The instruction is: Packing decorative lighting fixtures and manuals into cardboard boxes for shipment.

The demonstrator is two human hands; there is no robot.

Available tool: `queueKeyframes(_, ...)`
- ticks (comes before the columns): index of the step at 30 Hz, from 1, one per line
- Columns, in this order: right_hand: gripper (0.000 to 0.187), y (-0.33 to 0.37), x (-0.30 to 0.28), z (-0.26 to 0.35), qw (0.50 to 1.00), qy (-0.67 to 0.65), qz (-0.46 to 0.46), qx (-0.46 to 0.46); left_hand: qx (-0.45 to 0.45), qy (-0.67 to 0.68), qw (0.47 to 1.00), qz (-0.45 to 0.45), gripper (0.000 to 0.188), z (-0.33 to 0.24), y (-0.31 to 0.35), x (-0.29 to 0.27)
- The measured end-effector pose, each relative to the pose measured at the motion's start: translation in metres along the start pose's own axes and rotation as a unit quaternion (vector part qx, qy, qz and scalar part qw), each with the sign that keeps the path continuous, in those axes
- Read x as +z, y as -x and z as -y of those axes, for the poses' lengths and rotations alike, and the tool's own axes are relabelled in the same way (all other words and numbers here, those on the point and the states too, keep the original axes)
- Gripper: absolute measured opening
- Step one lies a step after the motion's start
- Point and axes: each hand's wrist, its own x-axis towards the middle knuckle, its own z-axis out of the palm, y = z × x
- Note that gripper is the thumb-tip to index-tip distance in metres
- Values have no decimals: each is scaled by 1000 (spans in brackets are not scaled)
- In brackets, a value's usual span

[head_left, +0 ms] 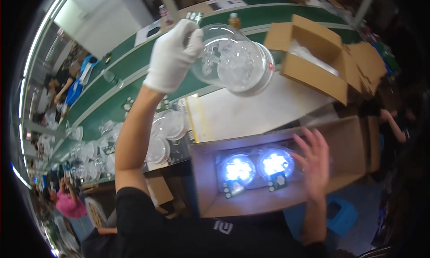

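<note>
My left hand point(174, 56), in a white glove, is raised at upper middle with its fingers closed at the edge of a clear plastic globe point(242, 67). A small green card point(195, 17) with pale round marks sticks up above the fingers. The globe has a round base and clear bits inside, and hangs over a white board. My right hand point(315, 161) is bare, slightly blurred and open, fingers spread over a cardboard box point(349, 168). Inside that box, beside the fingers, two round lights point(238, 169) glow bluish white, each with a green card point(277, 182) next to it.
Several clear globes point(170, 124) crowd the green bench at left. The white board point(264, 105) lies beyond the box. Another open carton point(313, 61) stands at far right, near a small amber bottle point(234, 20). A blue stool point(340, 215) is at lower right. Other people sit along the left.
</note>
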Motion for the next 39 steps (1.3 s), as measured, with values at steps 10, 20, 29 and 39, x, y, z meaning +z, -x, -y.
queueKeyframes(10,61,-1,-34,30,953,-294,-45,55,78,87,992,44,8,-166,57,10)
queueKeyframes(20,68,14,-41,11,902,-425,44,51,229,63,971,28,20,-193,70,-13)
queueKeyframes(29,74,25,-15,31,871,-471,-19,139,132,380,914,48,40,-192,66,20)
queueKeyframes(39,76,35,3,22,894,-419,-99,128,0,278,958,75,71,-201,111,82)
